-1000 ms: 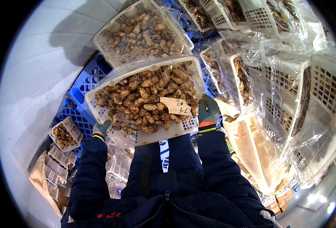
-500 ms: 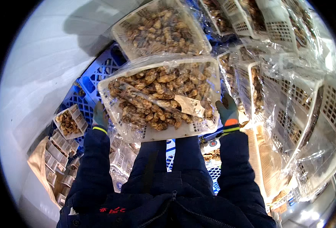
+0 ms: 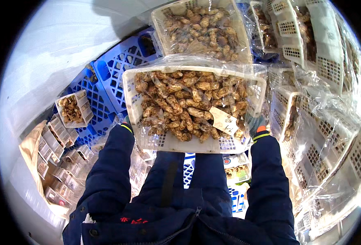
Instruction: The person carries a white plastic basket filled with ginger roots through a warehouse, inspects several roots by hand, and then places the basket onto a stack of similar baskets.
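A white plastic crate full of brown, mottled, knobbly pieces is in front of my legs. I cannot make out what kind the pieces are. Clear film lies loosely over the crate's far rim, and a cream paper label rests on the pieces. My gloved left hand is at the left end wall, its fingers mostly hidden behind the crate. On the opposite end, my gloved right hand is closed against the wall under the rim, fingertips out of sight.
Another filled crate stands just beyond. Film-wrapped crates are stacked along the right. Blue slatted pallets lie at the left, with a small filled crate on them. A pale curved wall bounds the left side.
Both hands have moved from beside the crate onto its ends. The crate sits straighter and further right in view, and the film has slid back from its near part.
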The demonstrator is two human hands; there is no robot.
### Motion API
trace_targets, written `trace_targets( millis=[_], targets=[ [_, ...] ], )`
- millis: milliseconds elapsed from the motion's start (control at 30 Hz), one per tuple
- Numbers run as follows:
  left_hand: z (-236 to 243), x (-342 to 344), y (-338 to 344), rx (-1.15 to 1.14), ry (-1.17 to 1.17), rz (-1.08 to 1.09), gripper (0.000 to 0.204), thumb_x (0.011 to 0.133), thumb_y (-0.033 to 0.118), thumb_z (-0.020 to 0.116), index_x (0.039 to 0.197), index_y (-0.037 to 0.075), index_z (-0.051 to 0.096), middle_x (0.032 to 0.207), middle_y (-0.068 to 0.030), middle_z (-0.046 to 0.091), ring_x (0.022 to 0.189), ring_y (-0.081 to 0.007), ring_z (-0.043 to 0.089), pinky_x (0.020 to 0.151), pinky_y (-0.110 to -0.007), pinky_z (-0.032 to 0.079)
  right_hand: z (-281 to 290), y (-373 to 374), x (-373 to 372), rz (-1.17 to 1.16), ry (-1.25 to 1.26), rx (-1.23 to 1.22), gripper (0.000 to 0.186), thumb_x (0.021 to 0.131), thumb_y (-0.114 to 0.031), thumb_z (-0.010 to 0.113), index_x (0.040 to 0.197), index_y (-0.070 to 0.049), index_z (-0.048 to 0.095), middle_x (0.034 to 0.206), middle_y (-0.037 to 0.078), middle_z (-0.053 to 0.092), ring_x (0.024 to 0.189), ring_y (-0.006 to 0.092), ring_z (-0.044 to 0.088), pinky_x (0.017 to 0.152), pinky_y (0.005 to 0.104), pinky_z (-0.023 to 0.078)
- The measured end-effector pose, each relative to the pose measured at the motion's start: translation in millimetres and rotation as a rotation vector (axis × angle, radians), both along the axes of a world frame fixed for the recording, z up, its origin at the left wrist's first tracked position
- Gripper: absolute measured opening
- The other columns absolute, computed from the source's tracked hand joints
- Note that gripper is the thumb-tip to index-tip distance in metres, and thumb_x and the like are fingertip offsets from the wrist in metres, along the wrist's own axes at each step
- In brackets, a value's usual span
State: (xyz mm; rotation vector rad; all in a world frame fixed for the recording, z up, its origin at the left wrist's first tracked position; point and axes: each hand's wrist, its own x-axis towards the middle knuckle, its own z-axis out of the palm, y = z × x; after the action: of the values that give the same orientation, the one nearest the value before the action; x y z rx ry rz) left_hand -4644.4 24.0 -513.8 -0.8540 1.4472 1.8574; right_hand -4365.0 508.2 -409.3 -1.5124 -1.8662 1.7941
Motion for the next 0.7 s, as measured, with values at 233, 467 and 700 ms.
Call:
trace_targets(
  millis=[233, 467, 700],
  targets=[
    [-20, -15, -83, 0.047, 0.051, 0.226, 0.029, 0.092, 0.036, 0.045, 0.086, 0.009, 0.054, 0.084, -0.0108, 0.061, 0.064, -0.025, 0.059, 0.059, -0.041, 0.047, -13, -36, -44, 0.069, -0.03, -0.026, 0.024, 0.068, -0.014, 0.067, 0.084, 0.002, 0.057, 0.068, 0.007, 0.059, 0.06, 0.0174, 0.056, 0.054, 0.0332, 0.044],
    [123, -114, -7, 0.307, 0.07, -0.2, 0.077, 0.074, 0.069, 0.05, 0.117, 0.005, 0.053, 0.108, -0.0095, 0.058, 0.095, -0.0224, 0.056, 0.08, -0.036, 0.047, -11, -60, -47, 0.044, -0.078, -0.037, 0.023, 0.068, -0.014, 0.067, 0.082, 0.002, 0.057, 0.066, 0.008, 0.058, 0.059, 0.0179, 0.055, 0.053, 0.0336, 0.044],
    [173, -166, 25, 0.194, 0.069, -0.456, 0.036, 0.087, 0.025, 0.054, 0.118, 0.007, 0.051, 0.108, -0.0089, 0.059, 0.094, -0.0181, 0.056, 0.085, -0.032, 0.045, 3, -62, -61, 0.073, -0.077, -0.049, 0.023, 0.069, -0.015, 0.067, 0.08, 0.002, 0.057, 0.064, 0.009, 0.058, 0.057, 0.0183, 0.055, 0.052, 0.0339, 0.043]
  ],
)
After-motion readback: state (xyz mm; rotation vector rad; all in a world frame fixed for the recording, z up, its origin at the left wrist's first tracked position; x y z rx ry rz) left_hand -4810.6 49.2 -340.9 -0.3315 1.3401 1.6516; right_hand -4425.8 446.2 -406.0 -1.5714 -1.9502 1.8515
